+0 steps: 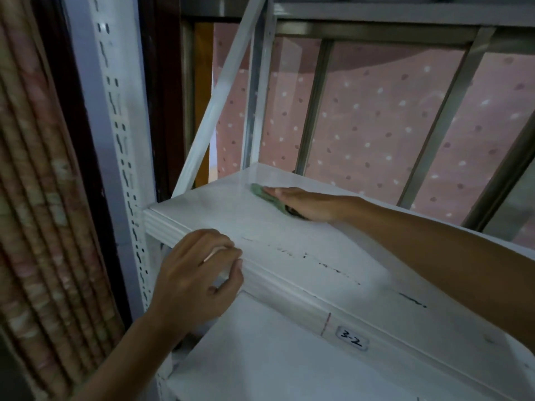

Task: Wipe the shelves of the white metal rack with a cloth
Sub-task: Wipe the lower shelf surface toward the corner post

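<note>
A white metal rack shelf fills the middle of the view, with dark smudges running across its top. My right hand lies flat near the shelf's far left corner, fingers straight, pressing a green cloth against the surface; most of the cloth is hidden under my palm. My left hand holds the shelf's front edge near the left post, fingers curled over the lip and thumb under it. A lower white shelf shows beneath.
A perforated white upright post stands at the left, with a diagonal brace behind it. A label reading "3-2" is on the front lip. Window bars and a pink dotted curtain lie behind; a patterned curtain hangs at far left.
</note>
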Motion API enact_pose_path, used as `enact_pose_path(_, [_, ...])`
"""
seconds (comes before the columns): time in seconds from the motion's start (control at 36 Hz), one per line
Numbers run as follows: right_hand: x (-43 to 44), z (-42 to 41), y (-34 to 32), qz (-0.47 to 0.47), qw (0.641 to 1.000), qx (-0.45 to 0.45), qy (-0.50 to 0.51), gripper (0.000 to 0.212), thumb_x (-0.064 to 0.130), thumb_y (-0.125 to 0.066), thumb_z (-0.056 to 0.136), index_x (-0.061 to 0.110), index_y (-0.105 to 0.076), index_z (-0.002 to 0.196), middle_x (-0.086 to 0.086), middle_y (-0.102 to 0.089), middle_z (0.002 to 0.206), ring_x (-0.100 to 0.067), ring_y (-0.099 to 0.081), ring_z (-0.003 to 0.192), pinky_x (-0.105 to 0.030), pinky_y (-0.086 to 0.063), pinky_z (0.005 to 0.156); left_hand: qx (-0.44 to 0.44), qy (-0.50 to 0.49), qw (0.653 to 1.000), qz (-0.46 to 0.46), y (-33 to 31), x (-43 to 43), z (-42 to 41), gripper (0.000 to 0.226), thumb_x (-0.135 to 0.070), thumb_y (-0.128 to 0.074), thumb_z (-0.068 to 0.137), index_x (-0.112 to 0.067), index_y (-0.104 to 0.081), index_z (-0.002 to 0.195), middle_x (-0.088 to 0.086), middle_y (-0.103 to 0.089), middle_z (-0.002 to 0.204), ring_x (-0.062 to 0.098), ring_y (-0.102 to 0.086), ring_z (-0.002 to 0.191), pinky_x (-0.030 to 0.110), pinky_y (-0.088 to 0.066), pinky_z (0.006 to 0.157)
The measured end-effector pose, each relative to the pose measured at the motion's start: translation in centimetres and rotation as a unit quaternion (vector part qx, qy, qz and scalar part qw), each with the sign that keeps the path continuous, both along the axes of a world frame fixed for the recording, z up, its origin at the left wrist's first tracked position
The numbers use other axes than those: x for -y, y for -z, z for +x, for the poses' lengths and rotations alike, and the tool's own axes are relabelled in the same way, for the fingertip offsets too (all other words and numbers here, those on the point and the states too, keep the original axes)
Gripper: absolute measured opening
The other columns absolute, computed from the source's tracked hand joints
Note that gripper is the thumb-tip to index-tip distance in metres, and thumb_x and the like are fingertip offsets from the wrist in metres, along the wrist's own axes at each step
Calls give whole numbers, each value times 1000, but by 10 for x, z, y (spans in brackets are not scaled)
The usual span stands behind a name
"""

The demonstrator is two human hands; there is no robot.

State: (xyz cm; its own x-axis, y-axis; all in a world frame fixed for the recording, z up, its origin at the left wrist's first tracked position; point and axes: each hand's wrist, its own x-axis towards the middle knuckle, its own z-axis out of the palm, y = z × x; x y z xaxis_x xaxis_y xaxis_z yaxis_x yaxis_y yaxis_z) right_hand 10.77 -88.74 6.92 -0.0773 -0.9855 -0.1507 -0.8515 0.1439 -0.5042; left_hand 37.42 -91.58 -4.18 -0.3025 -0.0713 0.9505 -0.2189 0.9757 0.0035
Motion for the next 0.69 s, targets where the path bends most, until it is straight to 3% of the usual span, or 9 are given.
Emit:
enact_pose_path(0.06, [22,-14,2,20,998,-55,-8,71,79,-12,91,47,-17,154,18,-17,162,-7,-17,148,-40,-10,123,2,-15,1000,6,6,14,6,16,-13,-71,91,-1,-78,82,12,-76,90,29,-72,82,37,-59,80])
enact_pose_path(0.11, [44,-29,4,27,996,-83,26,76,78,-8,91,41,-19,156,10,-32,157,-13,-31,142,-37,-17,119,4,-12,1000,15,8,26,11,17,-16,-71,91,-3,-78,83,11,-76,90,27,-72,82,34,-58,83])
enact_pose_path(0.17, [60,-30,0,20,994,-82,71,82,73,-8,94,21,-40,149,-3,-59,107,-18,-54,97,-33,-36,96,1,-1,1000,22,9,32,13,15,-15,-71,89,-3,-79,84,10,-76,90,22,-70,83,28,-56,85])
enact_pose_path(0.22, [77,-28,-5,18,990,-91,108,78,71,-8,96,16,-58,121,0,-48,83,-16,-44,76,-33,-33,86,-5,12,1000,13,7,35,14,10,-13,-75,85,-3,-79,83,9,-77,88,18,-67,84,26,-56,84])
enact_pose_path(0.25, [85,-26,-6,17,988,-93,125,75,74,-7,94,24,-58,118,4,-52,89,-14,-48,81,-34,-32,92,-9,15,1000,6,7,36,14,9,-12,-76,83,-4,-79,82,8,-77,86,17,-66,82,27,-56,81])
enact_pose_path(0.31, [103,-21,-7,19,983,-98,154,82,82,-6,87,35,-48,139,2,-55,134,-19,-52,121,-41,-27,110,-17,24,1000,8,5,38,15,8,-11,-76,84,-4,-80,80,7,-77,83,17,-68,77,30,-57,75])
enact_pose_path(0.36, [120,-13,-6,21,980,-134,145,89,84,-6,86,32,-21,156,0,-23,163,-24,-27,147,-45,-19,118,-26,31,999,13,5,39,16,8,-9,-76,85,-4,-80,81,6,-77,83,20,-70,73,32,-58,70])
enact_pose_path(0.44, [134,12,-5,43,975,-177,124,103,93,-6,75,32,-7,158,2,-13,166,-27,-26,147,-45,-27,114,-44,40,998,12,6,39,15,8,-7,-74,85,-3,-81,81,7,-77,84,21,-72,73,33,-58,70])
enact_pose_path(0.69, [144,42,13,21,974,-216,64,95,89,-7,80,34,1,157,3,-7,166,-25,-13,152,-50,-16,121,-84,53,995,17,11,40,9,15,-9,-69,87,-4,-81,81,6,-78,84,21,-73,74,32,-59,71])
